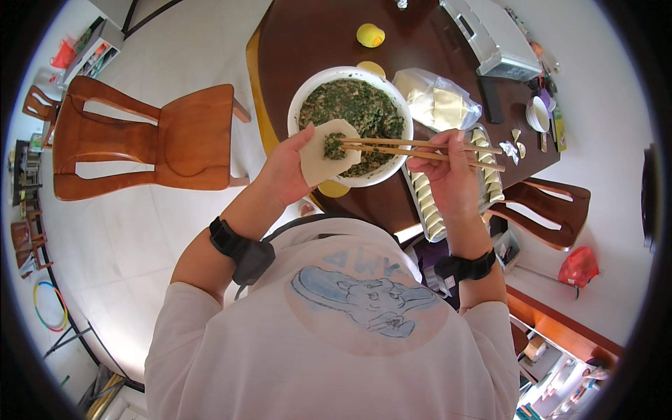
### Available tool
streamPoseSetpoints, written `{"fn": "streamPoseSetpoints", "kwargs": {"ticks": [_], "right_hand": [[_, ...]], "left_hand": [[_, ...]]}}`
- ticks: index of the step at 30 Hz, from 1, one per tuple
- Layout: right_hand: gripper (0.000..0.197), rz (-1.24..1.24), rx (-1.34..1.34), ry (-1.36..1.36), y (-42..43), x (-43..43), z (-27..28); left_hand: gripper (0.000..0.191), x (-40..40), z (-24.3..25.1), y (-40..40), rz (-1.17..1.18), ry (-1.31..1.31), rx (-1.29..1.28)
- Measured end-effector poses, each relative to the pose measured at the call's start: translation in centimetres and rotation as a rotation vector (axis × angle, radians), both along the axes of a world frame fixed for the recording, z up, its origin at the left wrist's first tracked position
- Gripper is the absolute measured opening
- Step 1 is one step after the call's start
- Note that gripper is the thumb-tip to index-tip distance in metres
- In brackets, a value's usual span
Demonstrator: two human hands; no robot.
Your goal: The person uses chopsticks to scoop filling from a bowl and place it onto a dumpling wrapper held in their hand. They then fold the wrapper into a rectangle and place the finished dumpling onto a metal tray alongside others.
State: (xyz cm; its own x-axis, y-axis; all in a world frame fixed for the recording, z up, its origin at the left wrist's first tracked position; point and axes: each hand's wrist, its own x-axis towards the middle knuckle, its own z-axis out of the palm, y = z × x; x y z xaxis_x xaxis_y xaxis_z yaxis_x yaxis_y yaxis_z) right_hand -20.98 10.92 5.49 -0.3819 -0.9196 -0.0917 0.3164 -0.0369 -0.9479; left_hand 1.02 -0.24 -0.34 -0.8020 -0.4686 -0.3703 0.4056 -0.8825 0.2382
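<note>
A flat dough wrapper (325, 165) lies across my left hand (286, 170), held at its edge by the thumb. On it rests a small clump of green filling (334, 146), touched by the tips of a pair of wooden chopsticks (399, 146). My right hand (446, 168) grips those chopsticks near their thick ends. Below the wrapper stands a white bowl (295, 107) of chopped green filling (346, 100), partly hidden by my left hand. Under and beside my right wrist, a metal tray (415, 202) carries rows of folded dumplings (430, 210).
Beyond the bowl are a plastic bag of stacked wrappers (446, 107) and a yellow fruit (370, 35). A white box (499, 52), a dark bar (491, 100) and a small bowl (537, 114) occupy the table's right side. Wooden chairs (194, 136) flank the brown table (315, 31).
</note>
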Motion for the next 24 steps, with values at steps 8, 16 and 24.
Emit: {"fn": "streamPoseSetpoints", "kwargs": {"ticks": [8, 16, 24], "right_hand": [[0.033, 0.005, 0.0, 0.079, 0.3, -0.3, 1.2], [0.035, -0.045, -0.042, 0.064, 0.4, -0.1, 1.4], [0.036, 0.015, -0.019, -0.078, 0.5, -1.0, -0.1]], "left_hand": [[0.048, 0.1, 0.5, 0.3, -0.024, 0.008, -0.025], [0.049, -0.3, 1.0, 0.3, -0.068, 0.024, -0.044], [0.05, -0.5, 1.3, 0.4, -0.085, 0.022, -0.032]]}}
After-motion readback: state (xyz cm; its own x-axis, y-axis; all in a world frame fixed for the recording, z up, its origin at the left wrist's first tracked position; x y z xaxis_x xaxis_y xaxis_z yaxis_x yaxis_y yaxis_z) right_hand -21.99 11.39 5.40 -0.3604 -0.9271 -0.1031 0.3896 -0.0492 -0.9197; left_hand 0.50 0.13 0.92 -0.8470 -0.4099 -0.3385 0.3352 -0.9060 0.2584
